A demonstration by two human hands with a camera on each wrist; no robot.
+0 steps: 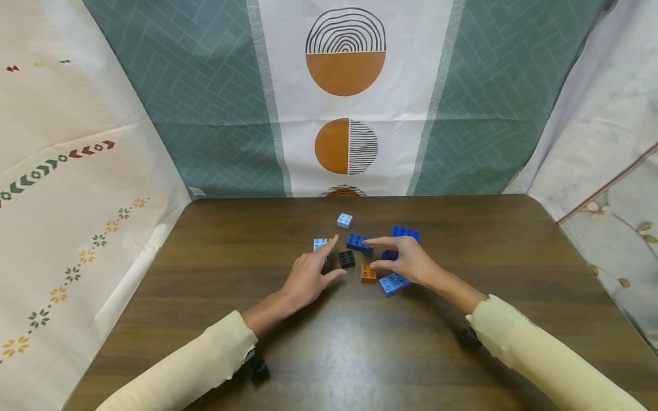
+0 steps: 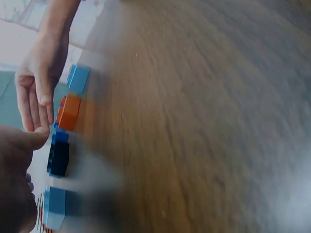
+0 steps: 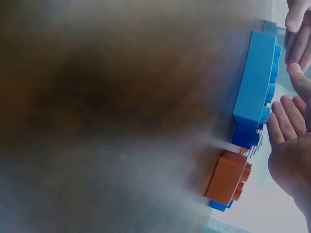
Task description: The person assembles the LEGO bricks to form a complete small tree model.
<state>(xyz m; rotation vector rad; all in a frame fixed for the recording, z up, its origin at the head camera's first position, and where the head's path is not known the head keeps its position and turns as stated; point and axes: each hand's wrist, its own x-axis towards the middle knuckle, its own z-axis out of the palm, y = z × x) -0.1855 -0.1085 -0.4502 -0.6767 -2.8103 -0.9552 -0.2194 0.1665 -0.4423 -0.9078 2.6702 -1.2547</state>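
Hands [image 1: 305, 278] flank black brick [image 1: 346, 260], orange brick [image 1: 368, 274] on table [image 1: 339, 359].

Brown table [image 1: 339, 342] — toy bricks [image 1: 346, 260] atop

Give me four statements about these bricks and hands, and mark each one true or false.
1. Exactly one orange brick is visible. True.
2. The left hand grips the black brick. False: that brick lies ungripped on the table.
3. The orange brick is the one farthest from the person. False: the small pale-blue brick is.
4. The right hand is nearer the orange brick than the left hand is. True.
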